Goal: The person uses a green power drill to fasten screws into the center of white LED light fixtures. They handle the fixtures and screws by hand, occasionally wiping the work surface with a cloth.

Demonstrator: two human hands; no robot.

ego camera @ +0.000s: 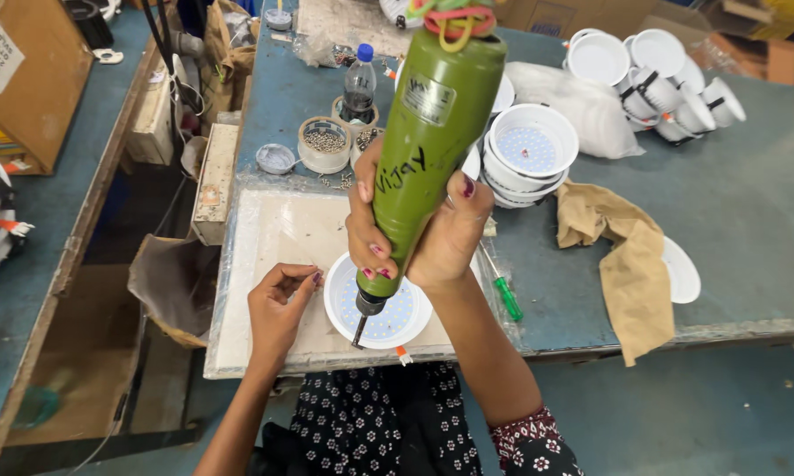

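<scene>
On the pale board [264, 238] at the near edge of the blue worktop [749, 220], we are seeing a round white lamp housing [377, 304] lying face up, its inner disc dotted with small light points. The right hand [432, 234] is wrapping its fingers tight around a smooth green cylindrical power screwdriver [428, 132], held nearly upright with a slight tilt, its dark bit pressing down at the housing's near rim. The left hand [278, 304] is resting on the board just beside the housing, fingertips pinched together; we cannot tell whether anything is between them. Coloured rubber bands are looping the tool's top. Its body is blocking part of the worktop behind. Just right of the housing, one green-handled hand screwdriver [503, 291] is lying. Beyond it, a crumpled brown paper [622, 247] is draping over the worktop edge. Farther back, a stack of white housings [529, 150], one dark plastic bottle [359, 84] and two round tubs of small screws [324, 143] are standing.
</scene>
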